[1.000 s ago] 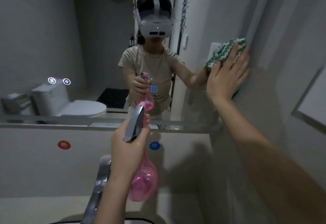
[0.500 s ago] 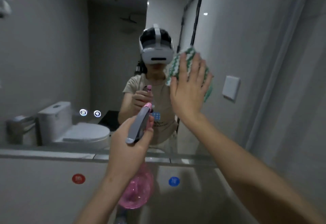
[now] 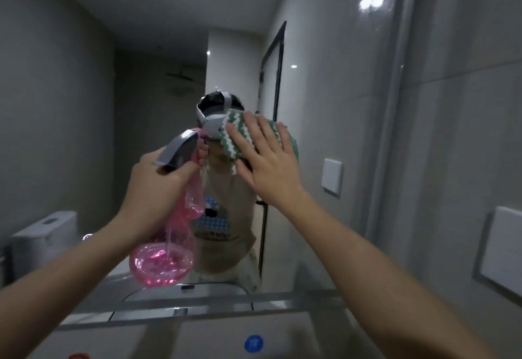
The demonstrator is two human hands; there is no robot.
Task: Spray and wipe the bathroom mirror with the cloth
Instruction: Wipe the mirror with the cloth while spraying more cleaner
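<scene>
Right hand [image 3: 271, 169] flat, fingers straight, pressing the green-white zigzag cloth [image 3: 237, 138] on the mirror [image 3: 324, 104], mid-glass, well above its bottom edge. Cloth soft, knit-looking, bunched under the palm. Left hand [image 3: 155, 186] clenched round the pink translucent spray bottle [image 3: 169, 245], grey head, long axis upright, just left of cloth; unwiped glass lies all round

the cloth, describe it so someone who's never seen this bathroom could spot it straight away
Start at the big wall mirror above the counter. Near its middle, the right hand presses flat against the glass, and the cloth is the soft pad trapped under its fingers. Its green and white zigzag stripes set it apart from the clear pink spray bottle gripped in the left hand beside it.
</scene>
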